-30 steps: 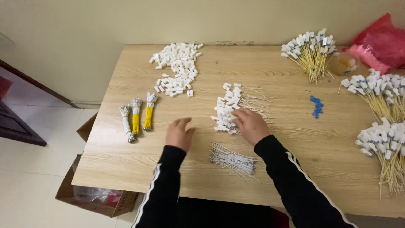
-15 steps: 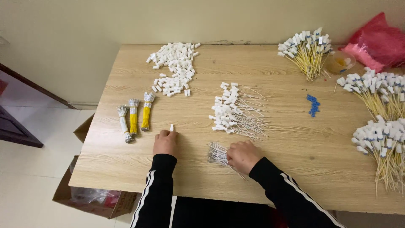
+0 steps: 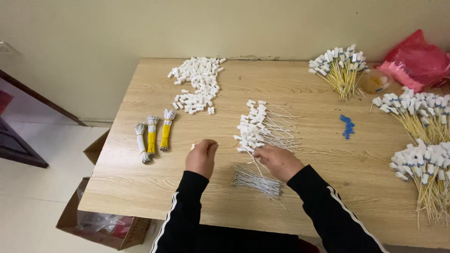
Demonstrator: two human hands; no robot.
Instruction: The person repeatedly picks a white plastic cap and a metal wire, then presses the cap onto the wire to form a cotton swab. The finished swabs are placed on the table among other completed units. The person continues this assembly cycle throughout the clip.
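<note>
At frame centre, my left hand (image 3: 202, 158) pinches a small white connector (image 3: 192, 146); my right hand (image 3: 278, 161) pinches a thin wire (image 3: 255, 164) above the wire bundle (image 3: 258, 181) on the table (image 3: 140, 178).

On the table (image 3: 328, 187), the loose connector pile (image 3: 199, 89) lies upper left, three wire bundles (image 3: 152, 136) left, the capped wires (image 3: 260, 126) at centre, and the bare wires (image 3: 258, 182) below them, between both hands.

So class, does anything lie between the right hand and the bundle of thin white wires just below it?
Nothing visible does. The right hand lies directly above the bundle of thin white wires, with only bare table around.
</note>
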